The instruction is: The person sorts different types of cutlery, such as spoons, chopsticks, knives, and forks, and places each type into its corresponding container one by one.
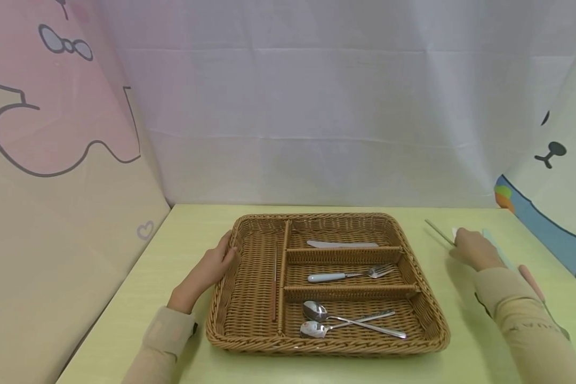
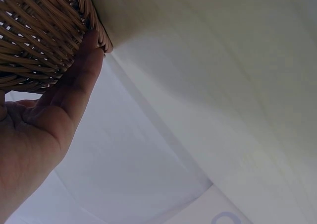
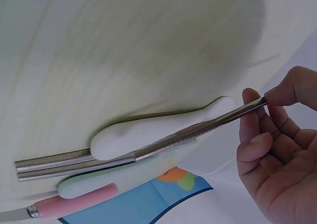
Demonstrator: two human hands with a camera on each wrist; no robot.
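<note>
My left hand [image 1: 210,265] grips the left rim of a brown wicker cutlery basket [image 1: 365,348], its fingers [image 2: 81,80] along the outside wall and the thumb over the rim. Off to the right, my right hand [image 1: 477,249] pinches a slim metal chopstick [image 3: 198,129] between thumb and finger. In the basket, one thin stick [image 1: 275,282] lies in the long left compartment. A table knife [image 1: 342,245] lies in the back compartment, a fork [image 1: 326,277] with a pale blue handle in the middle one, and two crossed spoons [image 1: 313,329] in the front one.
Under the right hand lie a white rounded handle [image 3: 133,135], a mint handle [image 3: 94,182], a pink-handled knife [image 3: 77,200] and metal sticks [image 3: 54,160]. The pale yellow table [image 1: 192,229] is bounded by white cloth [image 1: 293,106] behind and printed cloth at both sides.
</note>
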